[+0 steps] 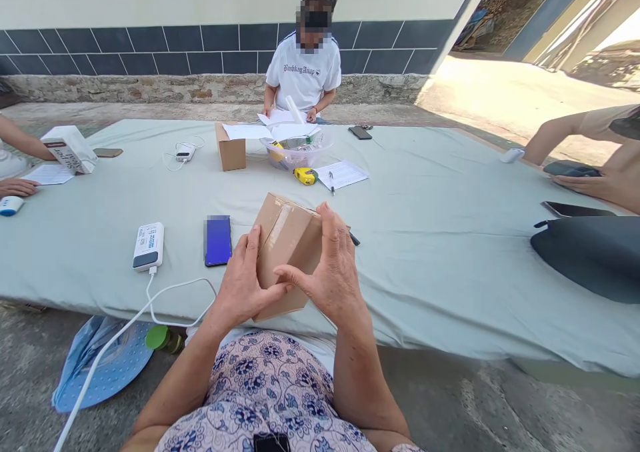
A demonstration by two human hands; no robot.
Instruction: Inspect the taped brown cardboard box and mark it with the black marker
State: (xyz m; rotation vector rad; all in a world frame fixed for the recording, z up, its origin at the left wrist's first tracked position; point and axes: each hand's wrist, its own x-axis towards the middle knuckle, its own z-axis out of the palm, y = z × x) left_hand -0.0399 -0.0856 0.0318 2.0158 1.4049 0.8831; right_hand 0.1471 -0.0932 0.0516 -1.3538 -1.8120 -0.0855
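Observation:
A brown cardboard box [290, 239], with clear tape along its top, is tilted between my hands at the near side of the table. My left hand [243, 279] grips its left side, the fingers along the edge and the thumb across the near face. Around the right end of the box is my right hand [337, 272], its thumb reaching over the near face and its index finger up by the top corner. The two thumb tips nearly meet. Behind my right fingers a small dark object [355, 237] pokes out; its kind is hidden.
Left of the box are a blue-screened phone [218, 241] and a cabled power bank [149, 247]. Beyond lie a yellow tape measure [305, 176], a printed sheet [345, 174], a plastic basin [320, 147] and another box [231, 152]. People sit opposite and at both sides. A dark cap [590, 255] lies right.

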